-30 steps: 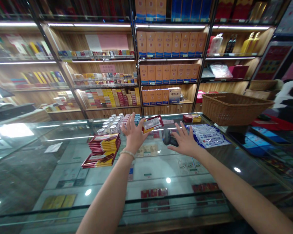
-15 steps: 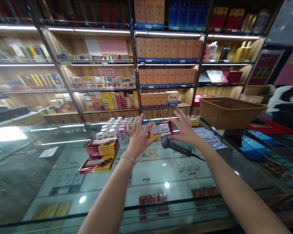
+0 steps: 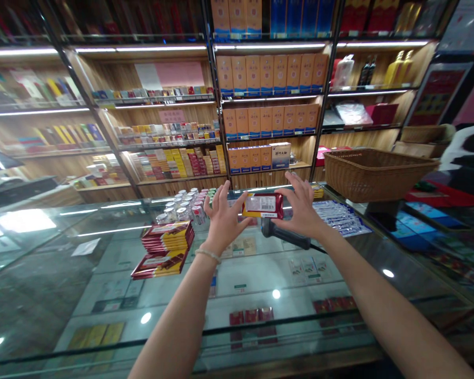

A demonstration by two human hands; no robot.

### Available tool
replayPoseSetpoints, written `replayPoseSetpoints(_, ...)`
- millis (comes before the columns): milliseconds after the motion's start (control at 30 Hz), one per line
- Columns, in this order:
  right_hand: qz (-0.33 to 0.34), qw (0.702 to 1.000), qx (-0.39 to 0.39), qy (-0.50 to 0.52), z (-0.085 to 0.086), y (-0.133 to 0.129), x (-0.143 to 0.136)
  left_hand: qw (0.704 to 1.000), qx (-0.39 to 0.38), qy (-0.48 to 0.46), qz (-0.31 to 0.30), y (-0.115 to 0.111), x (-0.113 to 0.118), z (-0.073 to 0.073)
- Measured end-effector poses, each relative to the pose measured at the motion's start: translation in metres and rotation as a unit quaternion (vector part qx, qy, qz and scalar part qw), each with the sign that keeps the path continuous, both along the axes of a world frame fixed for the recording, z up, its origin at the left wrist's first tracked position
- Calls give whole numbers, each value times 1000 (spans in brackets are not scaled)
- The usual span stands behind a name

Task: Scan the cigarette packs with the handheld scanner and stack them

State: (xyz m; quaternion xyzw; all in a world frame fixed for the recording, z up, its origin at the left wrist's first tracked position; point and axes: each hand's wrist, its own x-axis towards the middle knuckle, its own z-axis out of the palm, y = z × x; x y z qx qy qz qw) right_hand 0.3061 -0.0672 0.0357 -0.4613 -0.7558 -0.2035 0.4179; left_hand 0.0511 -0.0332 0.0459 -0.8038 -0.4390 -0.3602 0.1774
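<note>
while both arms stretch out over a glass counter (image 3: pixel 102 284), the left hand (image 3: pixel 222 221) and the right hand (image 3: pixel 300 210) pinch a small red packet (image 3: pixel 263 205) between them, each clamped on one short end, so the white barcode label on its face is turned up toward the wearer. the packet hangs in the air between the hands, clear of the glass and touching nothing else. just beneath it and under the right palm lies a dark handheld scanner (image 3: pixel 284 236), its cable trailing off toward the right wrist; the label appears held flat and square, likely so it can be read. left of the left hand sits a fanned stack of red and yellow cartons (image 3: pixel 166 247), near but apart from the wrist. beyond the left fingertips stands a cluster of small capped bottles (image 3: pixel 184 208), close enough that a forward reach would brush them. right of the right hand lies a spread of blue and white packets (image 3: pixel 339 217), and farther right a wicker basket (image 3: pixel 375 171) stands on the counter. bare glass shows nearer the body, between the forearms, the widest clear room for a move. at the far right edge, part of another person (image 3: pixel 468 152) shows, well apart from both hands.
</note>
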Motion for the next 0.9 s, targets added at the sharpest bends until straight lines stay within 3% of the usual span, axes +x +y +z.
replayPoseSetpoints(300, 26, 999, 13, 24, 2, -4, -10, 1000, 6, -4, 1, -5, 9, 0)
replayPoseSetpoints(500, 27, 999, 21, 27, 3, -7, -12, 995, -80, 23, -58, 0, 13, -6)
replayPoseSetpoints(900, -26, 999, 11, -30, -1, -8, -27, 997, -27, -50, -52, -28, 25, 18)
